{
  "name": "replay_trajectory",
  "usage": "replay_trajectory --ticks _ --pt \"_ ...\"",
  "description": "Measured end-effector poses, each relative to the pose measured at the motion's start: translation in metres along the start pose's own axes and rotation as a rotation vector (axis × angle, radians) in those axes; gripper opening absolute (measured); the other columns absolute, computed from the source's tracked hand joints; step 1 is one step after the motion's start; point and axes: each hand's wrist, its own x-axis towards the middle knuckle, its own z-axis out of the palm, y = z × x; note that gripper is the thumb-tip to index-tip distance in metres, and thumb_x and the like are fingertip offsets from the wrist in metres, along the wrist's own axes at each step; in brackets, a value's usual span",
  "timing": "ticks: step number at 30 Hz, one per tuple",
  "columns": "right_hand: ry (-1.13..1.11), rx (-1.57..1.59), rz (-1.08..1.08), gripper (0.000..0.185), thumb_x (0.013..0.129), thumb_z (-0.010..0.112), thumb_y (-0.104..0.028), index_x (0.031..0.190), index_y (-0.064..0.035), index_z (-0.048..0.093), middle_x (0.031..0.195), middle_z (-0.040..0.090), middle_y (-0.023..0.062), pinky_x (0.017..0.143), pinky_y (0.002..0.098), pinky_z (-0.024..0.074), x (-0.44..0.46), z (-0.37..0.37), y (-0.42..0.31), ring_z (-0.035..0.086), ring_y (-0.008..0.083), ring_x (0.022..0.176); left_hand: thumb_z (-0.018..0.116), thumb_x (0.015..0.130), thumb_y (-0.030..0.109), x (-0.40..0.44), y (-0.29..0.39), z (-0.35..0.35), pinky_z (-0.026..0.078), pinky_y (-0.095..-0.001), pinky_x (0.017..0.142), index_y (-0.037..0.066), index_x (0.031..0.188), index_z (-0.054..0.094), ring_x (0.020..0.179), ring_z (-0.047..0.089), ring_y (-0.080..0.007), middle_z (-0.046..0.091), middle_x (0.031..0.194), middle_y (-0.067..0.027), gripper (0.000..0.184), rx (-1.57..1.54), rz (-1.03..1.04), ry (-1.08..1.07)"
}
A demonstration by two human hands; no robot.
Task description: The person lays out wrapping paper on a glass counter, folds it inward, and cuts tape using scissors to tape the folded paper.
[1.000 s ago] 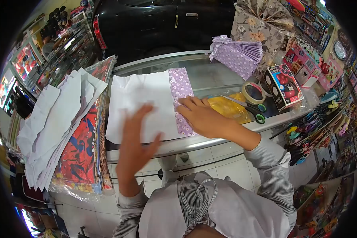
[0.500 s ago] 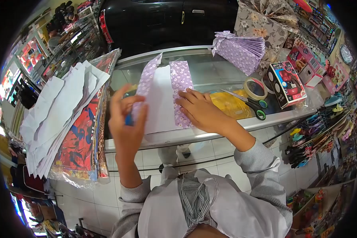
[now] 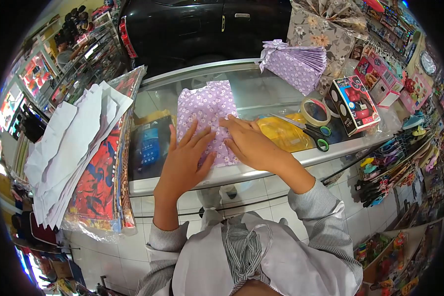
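A sheet of purple flowered wrapping paper (image 3: 204, 101) lies on the glass counter, both its sides folded inward so the patterned face shows. My left hand (image 3: 185, 160) rests flat on its lower left part, fingers spread. On the right side of the paper, my right hand (image 3: 249, 143) presses down with its fingers stretched out and the thumb apart. Neither hand grips anything. Just right of my right hand are black-and-green scissors (image 3: 314, 135) and a roll of tape (image 3: 315, 111). Farther back stands a pleated purple gift bag (image 3: 298, 64) in the same flowered pattern.
White paper sheets (image 3: 74, 148) are piled on plastic-wrapped packs at the left. A toy box (image 3: 355, 106) stands at the counter's right end, before a large floral wrapped package (image 3: 320, 29). The metal counter edge (image 3: 148, 186) runs in front of me. A black car (image 3: 182, 29) is behind the counter.
My left hand has brought the raised left flap down over the white inner side and now lies flat on it. My right hand stays at the right fold.
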Motion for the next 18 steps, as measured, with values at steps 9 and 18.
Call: replay_trajectory --ticks 9,18 --pt "0.018 -0.04 -0.078 0.03 0.091 0.052 -0.012 0.12 -0.0022 0.052 0.137 0.047 0.0199 0.106 0.0489 0.0307 0.0 0.0 0.001 0.039 0.0382 0.131 0.046 0.096 0.028 -0.003 -0.005 0.005 0.003 -0.0548 0.116 0.009 0.142 0.041 0.145 0.017 -0.0327 0.031 0.153 -0.0126 0.05 -0.005 0.003 -0.099" --pt "-0.084 -0.077 -0.032 0.028 0.096 0.047 -0.017 0.12 -0.0046 0.055 0.144 0.044 0.0092 0.11 0.0564 0.0243 0.001 -0.001 0.0 0.034 0.0342 0.137 0.052 0.094 0.02 0.011 -0.036 -0.026 0.026 -0.046 0.11 0.004 0.138 0.042 0.129 0.041 -0.0354 0.043 0.143 -0.0174 0.047 -0.341 -0.077 0.01"
